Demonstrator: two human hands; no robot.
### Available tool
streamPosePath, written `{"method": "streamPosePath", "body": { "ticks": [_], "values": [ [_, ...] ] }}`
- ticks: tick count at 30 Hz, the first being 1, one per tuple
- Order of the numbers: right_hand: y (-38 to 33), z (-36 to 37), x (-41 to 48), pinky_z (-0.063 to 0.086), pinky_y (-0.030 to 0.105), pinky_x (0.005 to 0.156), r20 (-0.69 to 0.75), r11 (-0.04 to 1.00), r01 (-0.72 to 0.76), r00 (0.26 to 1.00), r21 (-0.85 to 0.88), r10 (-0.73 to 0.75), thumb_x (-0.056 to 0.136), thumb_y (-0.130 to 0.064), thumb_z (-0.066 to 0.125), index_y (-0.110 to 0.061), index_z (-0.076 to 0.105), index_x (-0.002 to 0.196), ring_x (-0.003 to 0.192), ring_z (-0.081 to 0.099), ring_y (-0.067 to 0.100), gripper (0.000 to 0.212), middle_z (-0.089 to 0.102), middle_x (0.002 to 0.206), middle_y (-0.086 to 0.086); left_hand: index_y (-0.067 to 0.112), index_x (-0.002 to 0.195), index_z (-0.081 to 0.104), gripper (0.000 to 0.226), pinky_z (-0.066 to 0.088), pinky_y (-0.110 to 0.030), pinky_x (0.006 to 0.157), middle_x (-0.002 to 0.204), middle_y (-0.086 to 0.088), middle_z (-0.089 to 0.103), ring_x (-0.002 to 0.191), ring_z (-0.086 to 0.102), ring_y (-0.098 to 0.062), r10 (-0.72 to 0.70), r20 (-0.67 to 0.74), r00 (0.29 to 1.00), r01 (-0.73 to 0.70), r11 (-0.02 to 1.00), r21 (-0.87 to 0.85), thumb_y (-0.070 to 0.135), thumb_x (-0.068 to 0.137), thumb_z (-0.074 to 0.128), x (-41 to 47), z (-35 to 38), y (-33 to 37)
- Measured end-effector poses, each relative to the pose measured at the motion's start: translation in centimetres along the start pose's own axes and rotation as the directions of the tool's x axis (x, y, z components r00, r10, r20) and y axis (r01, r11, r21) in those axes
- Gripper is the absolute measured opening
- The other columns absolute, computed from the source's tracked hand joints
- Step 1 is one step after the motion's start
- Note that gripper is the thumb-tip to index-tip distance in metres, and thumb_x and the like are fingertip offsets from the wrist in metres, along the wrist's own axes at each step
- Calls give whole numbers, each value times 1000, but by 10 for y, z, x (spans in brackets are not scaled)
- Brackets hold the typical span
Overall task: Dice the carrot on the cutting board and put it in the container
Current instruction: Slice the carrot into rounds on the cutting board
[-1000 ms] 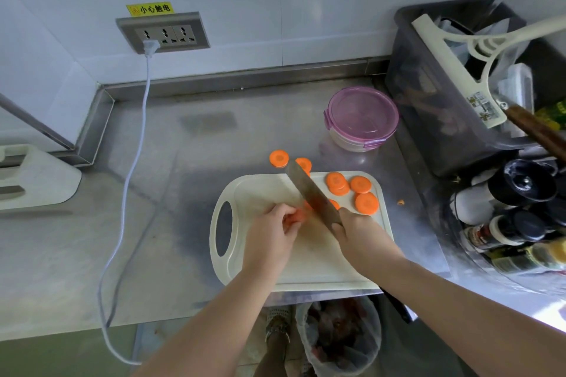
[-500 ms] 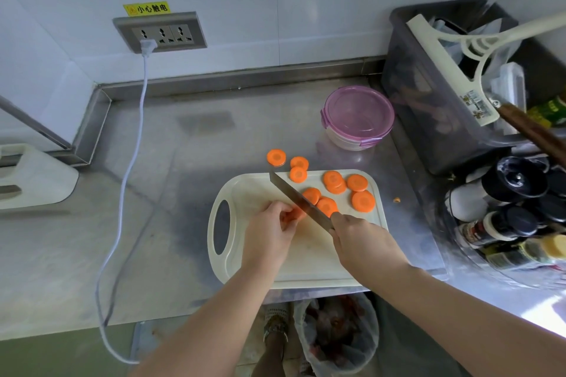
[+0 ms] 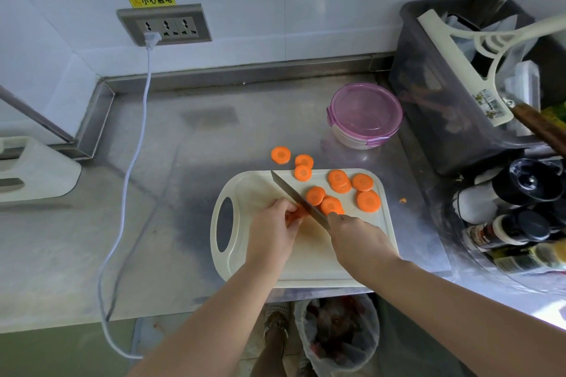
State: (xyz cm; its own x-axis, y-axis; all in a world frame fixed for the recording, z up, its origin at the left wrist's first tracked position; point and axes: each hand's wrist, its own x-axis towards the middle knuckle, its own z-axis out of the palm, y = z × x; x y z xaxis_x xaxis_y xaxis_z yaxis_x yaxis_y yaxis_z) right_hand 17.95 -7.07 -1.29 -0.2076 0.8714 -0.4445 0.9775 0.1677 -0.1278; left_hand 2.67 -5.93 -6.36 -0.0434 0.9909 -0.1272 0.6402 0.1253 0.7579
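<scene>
My left hand [image 3: 272, 232] pinches the carrot stub [image 3: 295, 214] at the centre of the cutting board [image 3: 260, 190]. My right hand [image 3: 355, 239] is wrapped round the knife [image 3: 298, 199], blade against the stub. Slices [image 3: 367, 200] lie to the right; two sit on the counter [image 3: 153, 208] above. The lidded container [image 3: 364, 115] stands toward upper right.

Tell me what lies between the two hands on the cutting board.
Head view: the knife in the right hand crosses the gap, its blade against the carrot stub that the left hand pinches.
</scene>
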Motion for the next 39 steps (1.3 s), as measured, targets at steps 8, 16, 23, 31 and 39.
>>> {"method": "streamPosePath", "body": {
  "ticks": [8,16,23,31,39],
  "values": [
    [6,5,7,30,26,50,2,990,-51,999,132,51,103,-25,33,-16,44,104,65,47,18,14,46,77,-1,17,98,68,12,51,-26,80,93,12,66,88,65,-10,44,-15,999,-44,999,-12,19,87,68,-5,-1,0],
    [6,-7,-11,21,24,43,-107,999,-28,994,27,31,101,-18,35,-16,43,111,52,36,14,13,34,69,-7,16,98,68,16,53,-28,79,86,12,60,82,64,-10,-1,-66,998,-1,999,-36,28,87,69,-5,-1,4],
    [4,-7,-14,27,24,45,-94,1000,2,996,19,0,98,-14,39,-17,43,111,64,46,21,13,45,81,-4,15,96,68,14,51,-29,79,89,7,65,83,64,-13,13,-61,998,-15,1000,-19,25,87,68,-4,-3,7],
    [4,-4,-12,29,23,46,-70,1000,11,997,0,-11,98,-12,39,-16,43,112,58,43,17,16,42,82,-4,14,97,68,12,52,-34,81,94,1,68,85,64,-17,0,-42,999,1,1000,12,16,85,68,-3,-3,7],
    [-4,-4,-7,23,23,44,-40,999,-3,999,-43,1,95,-7,40,-14,40,117,59,40,17,23,38,84,-4,13,95,68,11,50,-29,78,86,5,66,83,63,-16,7,-45,999,-7,1000,1,17,85,68,-1,-3,6]
  ]
}}
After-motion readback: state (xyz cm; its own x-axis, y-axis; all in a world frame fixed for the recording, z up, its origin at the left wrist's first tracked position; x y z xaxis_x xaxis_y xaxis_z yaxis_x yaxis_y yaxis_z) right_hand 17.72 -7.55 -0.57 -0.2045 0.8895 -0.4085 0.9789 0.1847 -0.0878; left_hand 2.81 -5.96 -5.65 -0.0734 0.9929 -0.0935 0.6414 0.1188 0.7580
